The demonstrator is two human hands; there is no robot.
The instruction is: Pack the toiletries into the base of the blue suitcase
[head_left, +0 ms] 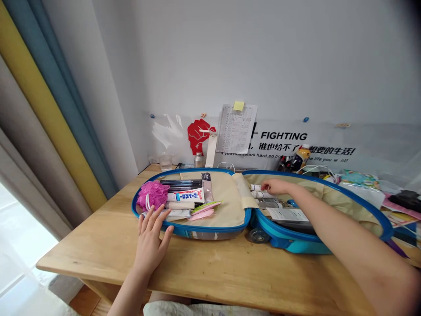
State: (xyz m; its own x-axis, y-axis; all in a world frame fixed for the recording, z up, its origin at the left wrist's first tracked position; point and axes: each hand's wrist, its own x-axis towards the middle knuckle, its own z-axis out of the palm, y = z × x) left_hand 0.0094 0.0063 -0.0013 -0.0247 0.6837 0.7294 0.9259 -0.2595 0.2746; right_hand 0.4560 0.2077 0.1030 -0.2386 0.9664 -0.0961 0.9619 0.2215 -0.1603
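Item: blue suitcase (197, 228), lying open on the wooden tabletop (98, 250), with both halves lined in beige cloth. Left half: a pink bath puff (151, 195), a toothpaste tube (186, 195), and dark flat packets (180, 184) are stowed closely together. Right half: white rolled tubes (255, 188) and a printed leaflet (287, 214) are held among further items, partly hidden by the forearm. Left hand (150, 239): grip open, fingers spread, placed at the near rim beside the puff. Right hand (274, 186): fingertips are set at the white tubes; whether the grip is closed cannot be told. The suitcase is left unclosed, its halves visibly stocked.
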